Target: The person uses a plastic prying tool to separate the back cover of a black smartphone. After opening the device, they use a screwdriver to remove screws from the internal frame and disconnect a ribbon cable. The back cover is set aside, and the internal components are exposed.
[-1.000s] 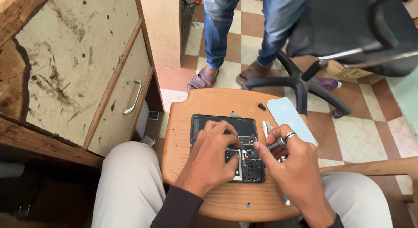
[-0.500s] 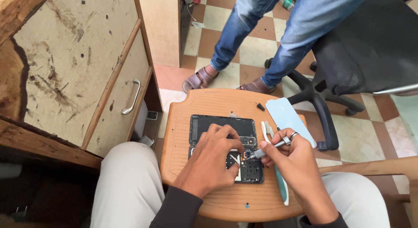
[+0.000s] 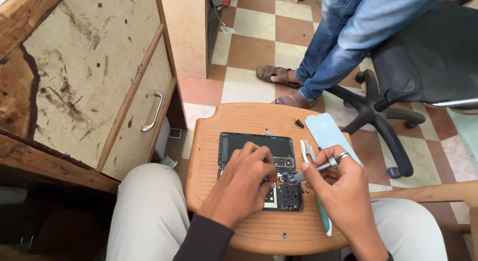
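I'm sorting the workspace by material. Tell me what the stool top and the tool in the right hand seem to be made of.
Stool top: probably moulded plastic, matte tan, judging by its raised rim and rounded corners.
Tool pinched in the right hand: seemingly metal, a slim grey shaft with a dull sheen; its tip on the opened phone is too small to judge.

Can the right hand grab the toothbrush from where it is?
Probably yes. The toothbrush lies right beside the right hand, partly under it, but that hand already grips a small metal tool.
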